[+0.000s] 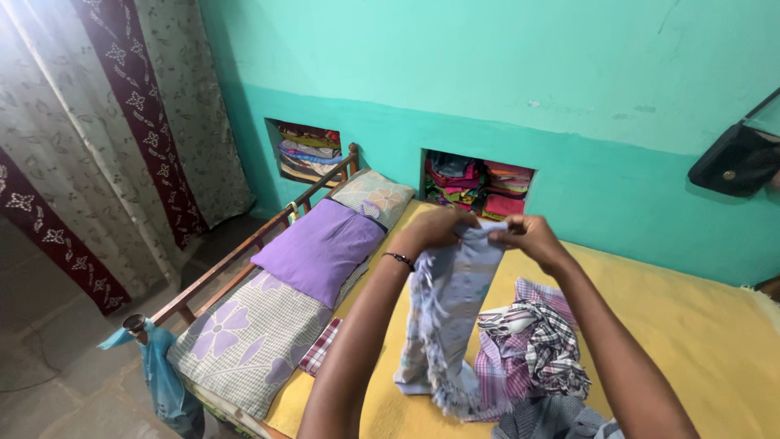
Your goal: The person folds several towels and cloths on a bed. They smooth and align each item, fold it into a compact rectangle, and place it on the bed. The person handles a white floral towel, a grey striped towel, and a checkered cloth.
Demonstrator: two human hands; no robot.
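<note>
My left hand [435,227] and my right hand [528,237] both grip the top edge of a pale blue-grey fringed cloth [447,317]. The cloth hangs down from my hands, and its lower end rests on the yellow bedsheet [691,325]. A pile of checked pink, purple and black-and-white clothes [532,354] lies on the bed just right of the hanging cloth, under my right forearm. A dark bracelet sits on my left wrist.
A purple pillow [321,248] and floral pillows [244,333] line the bed's left side by a wooden rail [244,256]. Two wall niches [475,185] hold folded clothes. A curtain [106,138] hangs left, a black bag [735,158] right, a blue bag [162,378] on the bedpost.
</note>
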